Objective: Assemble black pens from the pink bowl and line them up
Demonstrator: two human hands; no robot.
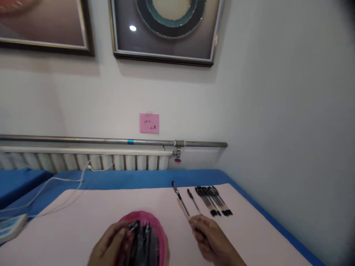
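Note:
My right hand (pixel 209 234) pinches a black-capped pen (pixel 180 197) near its lower end, with the cap pointing away from me. A second pen (pixel 194 201) lies just right of it, its near end hidden by my fingers. To the left, a pink basket (pixel 165 240) holds several dark pens (pixel 146 242). My left hand (pixel 109 244) is over the basket's left side, its thumb and fingers closed around a pen (pixel 134 225) with a black cap. Farther right, several capped pens (pixel 210 199) lie side by side in a slanting row.
A pale pink sheet (pixel 97 207) covers the blue table (pixel 133 177). White cables (pixel 81 177) run over the left side to a white device (pixel 12 227). Behind stand a radiator (pixel 119 162) and a pipe (pixel 199 144); a wall (pixel 299 147) borders the right.

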